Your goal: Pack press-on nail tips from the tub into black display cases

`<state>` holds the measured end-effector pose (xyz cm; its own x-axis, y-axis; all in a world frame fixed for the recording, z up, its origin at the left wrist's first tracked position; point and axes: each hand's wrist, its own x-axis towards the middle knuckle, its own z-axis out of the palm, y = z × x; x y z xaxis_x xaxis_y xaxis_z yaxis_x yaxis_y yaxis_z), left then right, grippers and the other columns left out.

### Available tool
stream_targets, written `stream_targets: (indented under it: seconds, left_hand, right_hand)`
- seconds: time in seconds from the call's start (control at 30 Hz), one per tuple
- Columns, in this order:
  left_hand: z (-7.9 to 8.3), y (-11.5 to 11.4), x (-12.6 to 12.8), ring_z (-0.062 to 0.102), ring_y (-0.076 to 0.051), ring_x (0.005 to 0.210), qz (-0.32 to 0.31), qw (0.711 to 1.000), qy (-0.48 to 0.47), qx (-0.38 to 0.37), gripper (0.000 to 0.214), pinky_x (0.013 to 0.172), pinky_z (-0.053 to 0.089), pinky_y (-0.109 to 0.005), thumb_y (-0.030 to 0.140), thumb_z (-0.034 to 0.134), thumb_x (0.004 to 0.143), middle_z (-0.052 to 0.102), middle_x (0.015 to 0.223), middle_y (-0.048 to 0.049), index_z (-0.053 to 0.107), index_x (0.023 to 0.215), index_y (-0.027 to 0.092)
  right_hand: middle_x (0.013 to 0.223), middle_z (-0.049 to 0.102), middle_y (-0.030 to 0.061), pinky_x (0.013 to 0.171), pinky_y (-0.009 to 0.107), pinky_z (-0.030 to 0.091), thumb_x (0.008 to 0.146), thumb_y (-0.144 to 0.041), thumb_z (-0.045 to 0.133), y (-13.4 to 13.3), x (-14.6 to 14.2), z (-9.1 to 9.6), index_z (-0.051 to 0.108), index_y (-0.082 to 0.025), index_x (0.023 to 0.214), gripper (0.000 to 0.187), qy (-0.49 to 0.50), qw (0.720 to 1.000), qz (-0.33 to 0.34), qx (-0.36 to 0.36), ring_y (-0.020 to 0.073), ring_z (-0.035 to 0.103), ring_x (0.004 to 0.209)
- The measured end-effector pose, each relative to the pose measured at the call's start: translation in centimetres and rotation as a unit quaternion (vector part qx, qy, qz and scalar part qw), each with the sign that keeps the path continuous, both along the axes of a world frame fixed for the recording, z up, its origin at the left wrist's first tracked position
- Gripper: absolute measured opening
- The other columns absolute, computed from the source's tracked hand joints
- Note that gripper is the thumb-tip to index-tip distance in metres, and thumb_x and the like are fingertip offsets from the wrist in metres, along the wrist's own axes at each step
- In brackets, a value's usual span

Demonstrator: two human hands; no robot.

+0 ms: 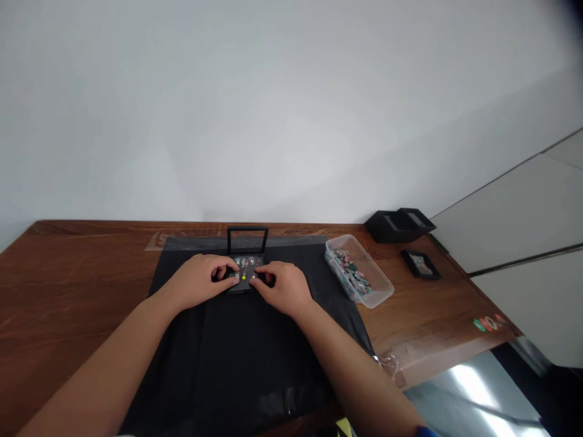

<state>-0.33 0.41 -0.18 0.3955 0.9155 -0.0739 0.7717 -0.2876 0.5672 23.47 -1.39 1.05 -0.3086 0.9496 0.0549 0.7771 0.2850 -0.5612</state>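
Observation:
A small black case (246, 286) lies on a black mat, its framed lid (248, 229) standing upright at the back. Several tiny shiny pieces (245, 261) sit in rows inside, one of them bright yellow-green (244, 277). My left hand (200, 280) grips the case's left side, thumb and index finger bent over its edge beside the pieces. At the right side, my right hand (285, 288) has thumb and index finger closed together over the pieces. What lies between those fingertips is too small to make out.
A clear plastic tub (380, 280) of small green and pink pieces stands right of the black mat (255, 352). Farther right are a black divided holder (394, 227), a small black tray (421, 265) and round stickers (487, 323) on the wooden table (68, 291). A white wall rises behind.

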Motion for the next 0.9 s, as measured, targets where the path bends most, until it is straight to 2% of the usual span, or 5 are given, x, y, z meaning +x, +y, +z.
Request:
stream_targets:
  seconds: [0.1, 0.23, 0.53, 0.9]
  left_hand:
    - [-0.1, 0.0, 0.0, 0.059, -0.016, 0.064, 0.0, 1.0, -0.004, 0.001, 0.032, 0.062, 0.037, -0.028, 0.052, 0.063, 0.087, 0.064, 0.071, 0.0031, 0.077, 0.102, 0.028]
    - [0.0, 0.0, 0.0, 0.057, -0.015, 0.062, 0.001, 1.0, -0.003, 0.0, 0.032, 0.06, 0.036, -0.028, 0.054, 0.064, 0.087, 0.063, 0.07, 0.0033, 0.077, 0.1, 0.028]
    - [0.1, 0.1, 0.1, 0.055, -0.015, 0.06, 0.003, 1.0, -0.009, -0.002, 0.033, 0.058, 0.035, -0.027, 0.054, 0.064, 0.085, 0.063, 0.069, 0.003, 0.077, 0.099, 0.027]
    - [-0.1, 0.1, -0.1, 0.055, -0.016, 0.06, 0.0, 1.0, -0.008, -0.013, 0.036, 0.058, 0.033, -0.028, 0.057, 0.061, 0.087, 0.061, 0.068, 0.0029, 0.077, 0.101, 0.027]
  right_hand:
    - [0.08, 0.072, 0.0003, 0.06, 0.026, 0.034, 0.082, -0.051, 0.077, -0.3, -0.5, 0.0, 0.081, -0.027, 0.105, 0.033, -0.017, 0.999, -0.026, -0.007, 0.0147, 0.062, 0.071]
    - [0.079, 0.072, -0.0006, 0.062, 0.025, 0.035, 0.087, -0.044, 0.074, -0.4, -0.7, -0.1, 0.081, -0.029, 0.105, 0.024, -0.026, 0.999, -0.037, -0.009, 0.0143, 0.063, 0.073]
    - [0.081, 0.074, -0.001, 0.064, 0.025, 0.037, 0.092, -0.039, 0.071, 0.3, -0.3, -0.9, 0.08, -0.029, 0.111, 0.023, -0.032, 0.999, 0.023, 0.006, 0.0138, 0.064, 0.073]
    - [0.079, 0.071, -0.0013, 0.062, 0.023, 0.034, 0.092, -0.046, 0.071, 0.4, -0.3, -0.8, 0.079, -0.027, 0.109, 0.026, -0.011, 0.999, 0.032, 0.008, 0.0122, 0.061, 0.071]
